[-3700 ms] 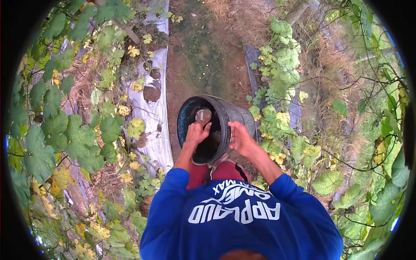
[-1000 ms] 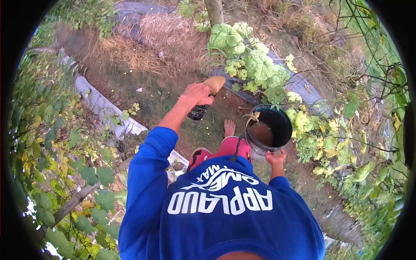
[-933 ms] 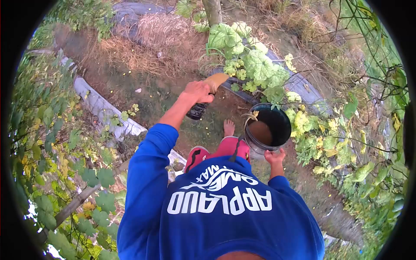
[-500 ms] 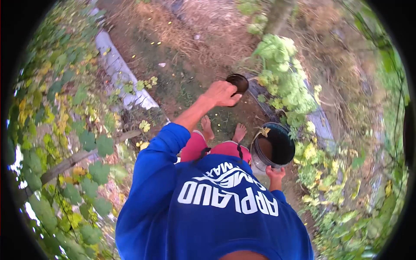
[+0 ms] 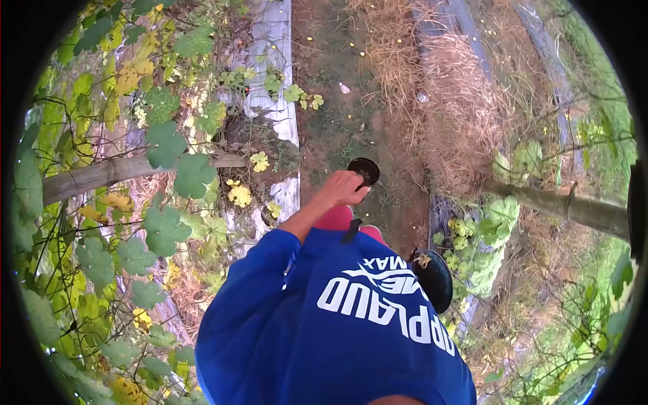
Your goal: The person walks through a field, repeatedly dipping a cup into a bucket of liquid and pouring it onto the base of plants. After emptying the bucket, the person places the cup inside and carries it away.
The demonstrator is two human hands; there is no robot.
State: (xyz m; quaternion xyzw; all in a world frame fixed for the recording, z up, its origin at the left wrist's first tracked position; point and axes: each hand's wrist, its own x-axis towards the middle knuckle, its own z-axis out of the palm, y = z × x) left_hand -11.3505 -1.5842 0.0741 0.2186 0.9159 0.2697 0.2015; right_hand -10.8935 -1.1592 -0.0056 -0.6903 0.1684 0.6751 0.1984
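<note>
My left hand (image 5: 345, 188) is closed on the edge of a small dark round cup (image 5: 365, 171), held out ahead of my body over the dirt path. The cup's open top faces up; what is inside is too dark to make out. To my right, partly behind my blue shirt (image 5: 351, 324), is a black bucket (image 5: 433, 278) with a dark interior. A withered leaf (image 5: 424, 260) shows at its rim. My right hand is hidden from view.
A dirt path (image 5: 337, 121) runs ahead between strips of plastic sheeting (image 5: 273, 88) and dry straw (image 5: 459, 121). Leafy vines (image 5: 165, 229) crowd the left. Wooden poles (image 5: 128, 177) stick in from both sides. Pale green foliage (image 5: 496, 236) grows beside the bucket.
My view has tilted up and turned, so more path shows ahead. The left hand keeps hold of the cup. My right hand, earlier by the bucket, has gone out of sight behind my body.
</note>
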